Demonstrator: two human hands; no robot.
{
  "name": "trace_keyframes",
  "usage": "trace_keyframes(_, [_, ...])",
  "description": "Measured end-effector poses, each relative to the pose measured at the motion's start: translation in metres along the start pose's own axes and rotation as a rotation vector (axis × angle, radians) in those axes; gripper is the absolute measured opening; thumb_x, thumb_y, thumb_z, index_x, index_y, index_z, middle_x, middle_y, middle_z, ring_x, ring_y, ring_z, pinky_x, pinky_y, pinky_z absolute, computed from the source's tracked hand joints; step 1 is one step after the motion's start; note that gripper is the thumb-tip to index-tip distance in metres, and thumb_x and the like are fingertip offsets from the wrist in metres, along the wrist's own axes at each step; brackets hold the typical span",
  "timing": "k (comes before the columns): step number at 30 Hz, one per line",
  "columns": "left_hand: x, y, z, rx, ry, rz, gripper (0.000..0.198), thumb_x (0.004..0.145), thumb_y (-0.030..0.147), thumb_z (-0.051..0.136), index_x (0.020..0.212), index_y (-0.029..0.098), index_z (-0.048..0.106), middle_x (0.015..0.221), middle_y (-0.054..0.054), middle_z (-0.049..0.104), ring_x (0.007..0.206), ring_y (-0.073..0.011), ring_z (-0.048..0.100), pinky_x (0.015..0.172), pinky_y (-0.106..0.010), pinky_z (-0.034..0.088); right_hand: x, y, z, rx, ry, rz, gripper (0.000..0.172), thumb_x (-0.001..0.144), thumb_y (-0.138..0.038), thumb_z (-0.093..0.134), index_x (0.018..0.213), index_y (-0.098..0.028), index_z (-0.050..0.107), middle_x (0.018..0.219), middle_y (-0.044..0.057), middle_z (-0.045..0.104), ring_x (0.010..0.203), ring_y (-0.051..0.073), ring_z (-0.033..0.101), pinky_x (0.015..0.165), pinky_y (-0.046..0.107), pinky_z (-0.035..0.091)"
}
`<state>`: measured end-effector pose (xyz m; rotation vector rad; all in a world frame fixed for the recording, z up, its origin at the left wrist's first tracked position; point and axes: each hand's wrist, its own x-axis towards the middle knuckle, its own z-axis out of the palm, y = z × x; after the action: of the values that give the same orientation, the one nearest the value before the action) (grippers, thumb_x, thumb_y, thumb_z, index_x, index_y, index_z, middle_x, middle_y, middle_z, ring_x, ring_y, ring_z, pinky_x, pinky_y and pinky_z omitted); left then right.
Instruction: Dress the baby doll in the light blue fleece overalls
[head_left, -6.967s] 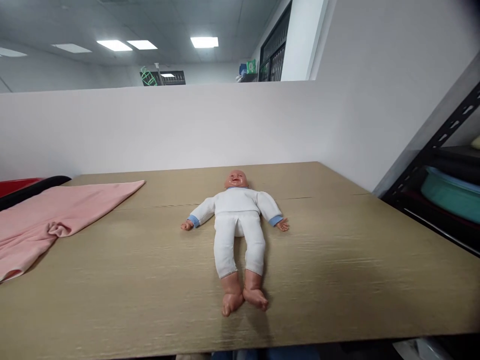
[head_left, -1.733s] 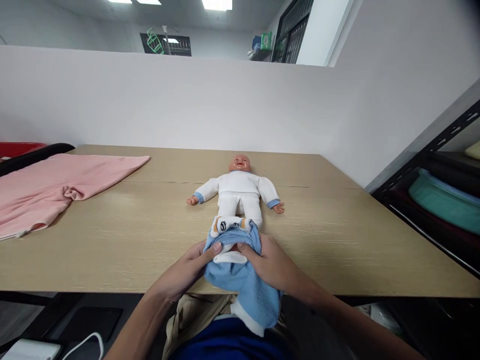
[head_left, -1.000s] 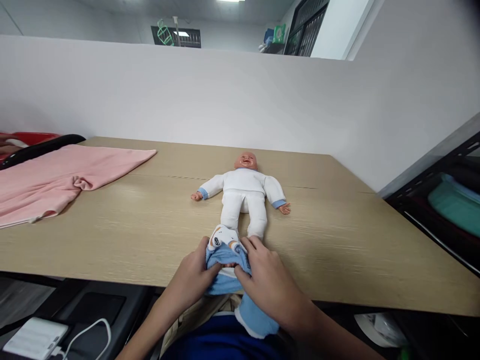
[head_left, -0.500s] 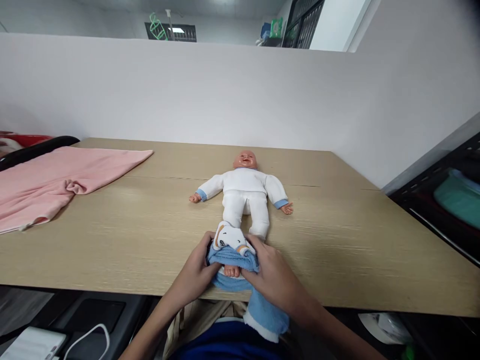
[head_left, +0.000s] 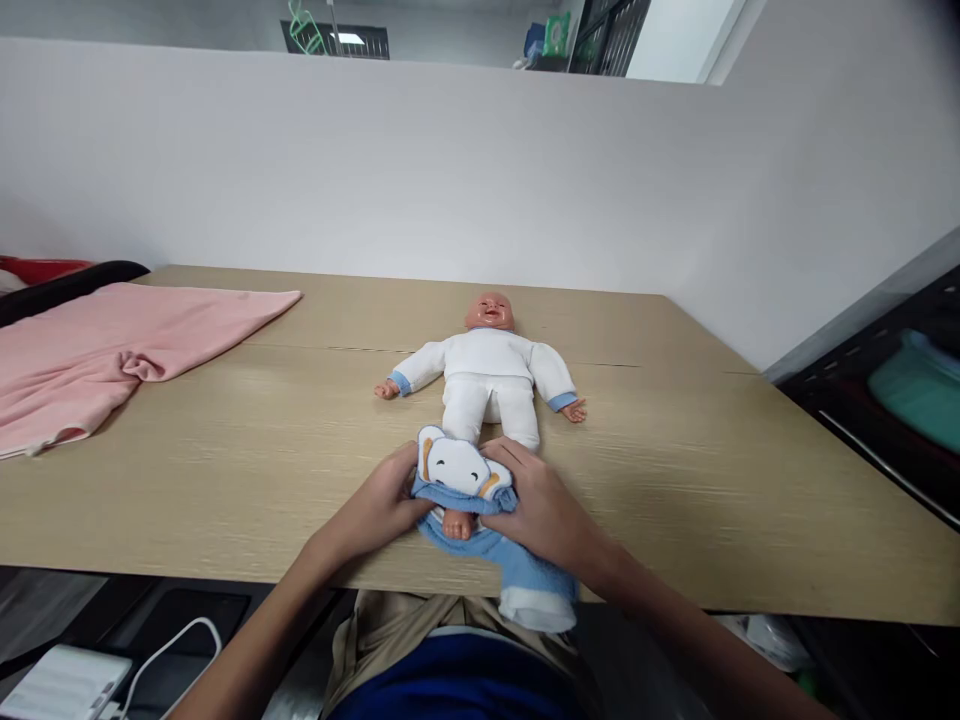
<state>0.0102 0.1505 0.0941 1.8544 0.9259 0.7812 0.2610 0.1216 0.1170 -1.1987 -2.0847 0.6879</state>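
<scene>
Fuzzy blue garment over doll

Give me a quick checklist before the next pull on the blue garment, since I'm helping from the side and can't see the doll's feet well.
1. Left hand grips blue garment: ok.
2. Right hand grips it on the other side: ok.
3. One foot shows through the opening: ok.
4. Second foot through: cannot tell, hidden by cloth.
5. Doll lies flat on its back on the table: ok.
6. Garment's loose end on the table: not ok, hangs over the near edge.
</scene>
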Motion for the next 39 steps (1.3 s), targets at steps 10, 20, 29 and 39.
trace_keyframes(10, [0.009, -0.004, -0.003, 0.057, -0.037, 0.030, 0.019, 0.093, 0.021, 0.063, 0.111, 0.018, 0.070, 0.109, -0.008, 0.075, 0.099, -0.0256, 0.067, 0.096, -0.039, 0.055, 0.003, 0.006, 0.003, -0.037, 0.051, -0.007, 0.024, 0.086, -0.011, 0.074, 0.104, -0.022, 0.063, 0.102, 0.004, 0.072, 0.096, 0.023, 0.071, 0.086, 0.034, 0.052])
trace_keyframes(20, [0.014, -0.009, -0.008, 0.194, 0.003, 0.088, 0.013, 0.099, 0.032, 0.066, 0.100, 0.019, 0.068, 0.109, -0.008, 0.072, 0.100, -0.0251, 0.066, 0.099, -0.040, 0.054, 0.015, 0.028, -0.013, 0.030, -0.046, -0.147, 0.012, 0.091, -0.024, 0.080, 0.097, -0.021, 0.069, 0.092, 0.001, 0.077, 0.079, 0.018, 0.068, 0.076, 0.029, 0.051])
trace_keyframes(29, [0.036, -0.007, -0.043, 0.318, -0.147, 0.169, 0.018, 0.101, 0.031, 0.068, 0.114, 0.019, 0.074, 0.118, -0.007, 0.075, 0.109, -0.0266, 0.069, 0.103, -0.039, 0.053, 0.032, 0.047, -0.030, -0.013, -0.238, -0.206, 0.009, 0.096, -0.030, 0.074, 0.098, -0.021, 0.074, 0.092, 0.000, 0.078, 0.080, 0.016, 0.068, 0.078, 0.028, 0.049])
trace_keyframes(39, [0.017, -0.006, -0.065, 0.009, -0.255, 0.067, 0.050, 0.091, 0.034, 0.083, 0.138, 0.025, 0.067, 0.143, -0.010, 0.069, 0.137, -0.0314, 0.062, 0.119, -0.044, 0.050, 0.001, 0.029, -0.036, 0.155, -0.056, 0.009, 0.019, 0.105, -0.041, 0.062, 0.109, -0.023, 0.068, 0.102, 0.003, 0.072, 0.094, 0.022, 0.066, 0.087, 0.032, 0.051])
